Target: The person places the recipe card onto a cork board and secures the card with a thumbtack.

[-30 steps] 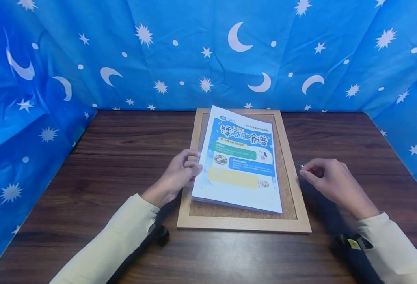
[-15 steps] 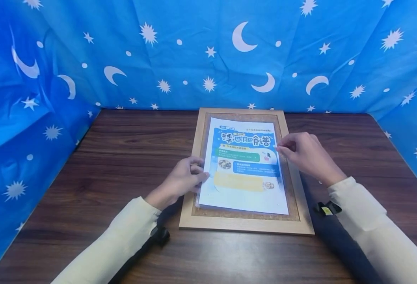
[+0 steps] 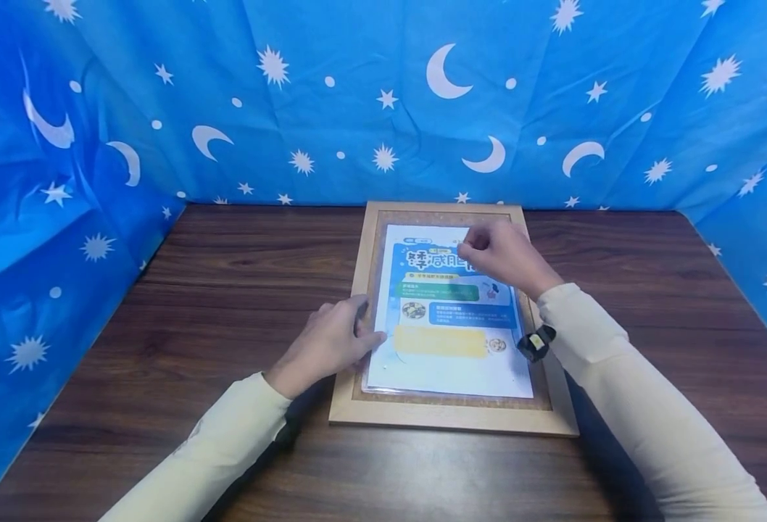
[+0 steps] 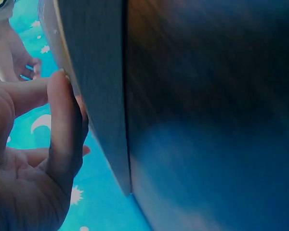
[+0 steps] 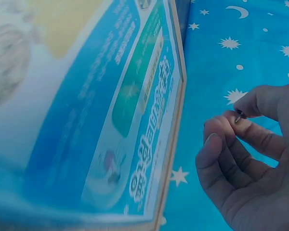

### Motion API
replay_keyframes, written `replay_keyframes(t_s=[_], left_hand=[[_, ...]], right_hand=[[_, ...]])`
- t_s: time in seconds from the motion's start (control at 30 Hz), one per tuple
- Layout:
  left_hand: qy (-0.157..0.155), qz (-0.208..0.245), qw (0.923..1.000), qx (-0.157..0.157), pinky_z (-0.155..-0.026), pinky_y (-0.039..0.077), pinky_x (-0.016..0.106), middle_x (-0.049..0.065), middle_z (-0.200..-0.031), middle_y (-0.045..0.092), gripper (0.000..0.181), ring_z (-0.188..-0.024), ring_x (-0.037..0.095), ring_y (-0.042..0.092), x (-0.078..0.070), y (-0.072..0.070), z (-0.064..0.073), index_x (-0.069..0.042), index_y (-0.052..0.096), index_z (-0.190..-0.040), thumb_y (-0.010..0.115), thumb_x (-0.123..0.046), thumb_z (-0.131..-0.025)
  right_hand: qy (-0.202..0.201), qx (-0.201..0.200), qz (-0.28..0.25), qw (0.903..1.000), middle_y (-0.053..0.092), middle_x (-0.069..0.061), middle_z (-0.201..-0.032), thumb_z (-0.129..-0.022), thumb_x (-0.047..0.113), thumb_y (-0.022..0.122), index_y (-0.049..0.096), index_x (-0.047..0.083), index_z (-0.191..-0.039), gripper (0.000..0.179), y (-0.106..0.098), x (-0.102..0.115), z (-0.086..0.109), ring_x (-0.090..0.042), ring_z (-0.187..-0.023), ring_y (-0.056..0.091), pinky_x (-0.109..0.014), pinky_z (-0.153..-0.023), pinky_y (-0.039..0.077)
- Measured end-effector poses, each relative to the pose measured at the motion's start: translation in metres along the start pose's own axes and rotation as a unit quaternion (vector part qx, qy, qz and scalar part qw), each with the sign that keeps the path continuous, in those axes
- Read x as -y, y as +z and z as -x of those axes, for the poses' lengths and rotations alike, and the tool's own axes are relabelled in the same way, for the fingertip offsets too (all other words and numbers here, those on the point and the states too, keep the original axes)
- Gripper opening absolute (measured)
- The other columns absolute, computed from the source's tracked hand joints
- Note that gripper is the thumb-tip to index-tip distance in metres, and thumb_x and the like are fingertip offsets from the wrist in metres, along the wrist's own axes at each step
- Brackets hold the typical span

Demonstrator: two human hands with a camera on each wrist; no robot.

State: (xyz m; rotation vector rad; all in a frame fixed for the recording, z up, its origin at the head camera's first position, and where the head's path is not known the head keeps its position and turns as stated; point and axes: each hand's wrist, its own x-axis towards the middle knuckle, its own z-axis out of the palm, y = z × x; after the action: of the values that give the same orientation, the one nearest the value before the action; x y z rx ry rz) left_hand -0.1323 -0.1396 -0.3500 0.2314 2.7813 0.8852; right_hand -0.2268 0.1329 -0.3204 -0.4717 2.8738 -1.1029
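One poster [image 3: 449, 312] — 减肥 title [image 3: 445, 259], pinched pin [image 5: 239, 116]

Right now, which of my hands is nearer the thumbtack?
Your right hand: it pinches the thumbtack over the upper part of the poster. Your left hand is away from it, at the poster's left edge.

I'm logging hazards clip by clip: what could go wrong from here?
The small pin could slip from the right hand's pinch. Its exposed metal point might prick that hand. The poster lies on the corkboard with the left hand only at its left edge, so it could shift or swivel.
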Motion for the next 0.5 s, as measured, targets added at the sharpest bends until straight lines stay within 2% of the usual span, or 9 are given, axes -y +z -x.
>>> replay_keyframes(t_s=[0.17, 0.23, 0.3, 0.37, 0.4, 0.5], left_hand=[[0.029, -0.079, 0.9949, -0.057, -0.038, 0.04, 0.023, 0.008, -0.073, 0.062, 0.067, -0.046, 0.014, 0.054, -0.001, 0.0, 0.001, 0.001, 0.046, -0.148, 0.076, -0.023, -0.093], [0.05, -0.098, 0.9913, -0.072, -0.043, 0.046, 0.025, 0.008, -0.08, 0.064, 0.063, -0.054, 0.014, 0.058, -0.003, 0.0, 0.001, 0.001, 0.05, -0.145, 0.076, -0.022, -0.093], [0.074, -0.12, 0.9872, -0.076, -0.055, 0.055, 0.03, 0.009, -0.091, 0.066, 0.06, -0.071, 0.017, 0.064, -0.004, 0.001, 0.0, 0.0, 0.053, -0.144, 0.076, -0.023, -0.093], [0.103, -0.141, 0.9825, -0.064, -0.074, 0.06, 0.035, 0.012, -0.11, 0.067, 0.06, -0.093, 0.021, 0.064, -0.006, 0.001, 0.0, 0.0, 0.054, -0.144, 0.074, -0.026, -0.094], [0.118, -0.151, 0.9801, -0.052, -0.086, 0.058, 0.038, 0.015, -0.123, 0.064, 0.061, -0.107, 0.024, 0.062, -0.006, 0.002, -0.001, -0.001, 0.052, -0.146, 0.073, -0.029, -0.095], [0.16, -0.182, 0.9702, -0.001, -0.11, 0.043, 0.046, 0.017, -0.148, 0.05, 0.068, -0.137, 0.03, 0.046, -0.005, 0.003, 0.0, -0.003, 0.046, -0.151, 0.068, -0.039, -0.097]], right_hand=[[0.013, 0.013, -0.033, 0.9993, 0.07, -0.01, -0.092, -0.098, 0.02, 0.064, 0.073, 0.006, -0.1, 0.017, 0.014, 0.006, -0.019, -0.023, -0.079, 0.065, -0.033, -0.07, 0.052], [0.018, 0.026, -0.05, 0.9982, 0.071, -0.01, -0.096, -0.098, 0.021, 0.065, 0.074, 0.005, -0.103, 0.019, 0.02, 0.008, -0.026, -0.023, -0.081, 0.066, -0.033, -0.073, 0.054], [0.023, 0.037, -0.068, 0.9967, 0.071, -0.012, -0.097, -0.099, 0.02, 0.065, 0.074, 0.003, -0.105, 0.02, 0.026, 0.009, -0.034, -0.024, -0.083, 0.066, -0.034, -0.075, 0.055], [0.03, 0.048, -0.089, 0.9944, 0.07, -0.013, -0.096, -0.1, 0.02, 0.064, 0.074, 0.003, -0.107, 0.021, 0.032, 0.01, -0.041, -0.025, -0.084, 0.066, -0.035, -0.079, 0.054], [0.033, 0.053, -0.101, 0.9929, 0.07, -0.015, -0.095, -0.1, 0.02, 0.064, 0.074, 0.002, -0.108, 0.021, 0.034, 0.011, -0.044, -0.026, -0.084, 0.066, -0.036, -0.079, 0.054], [0.049, 0.055, -0.127, 0.9892, 0.07, -0.016, -0.094, -0.101, 0.02, 0.064, 0.075, 0.003, -0.108, 0.021, 0.04, 0.013, -0.053, -0.027, -0.084, 0.065, -0.036, -0.08, 0.053]])
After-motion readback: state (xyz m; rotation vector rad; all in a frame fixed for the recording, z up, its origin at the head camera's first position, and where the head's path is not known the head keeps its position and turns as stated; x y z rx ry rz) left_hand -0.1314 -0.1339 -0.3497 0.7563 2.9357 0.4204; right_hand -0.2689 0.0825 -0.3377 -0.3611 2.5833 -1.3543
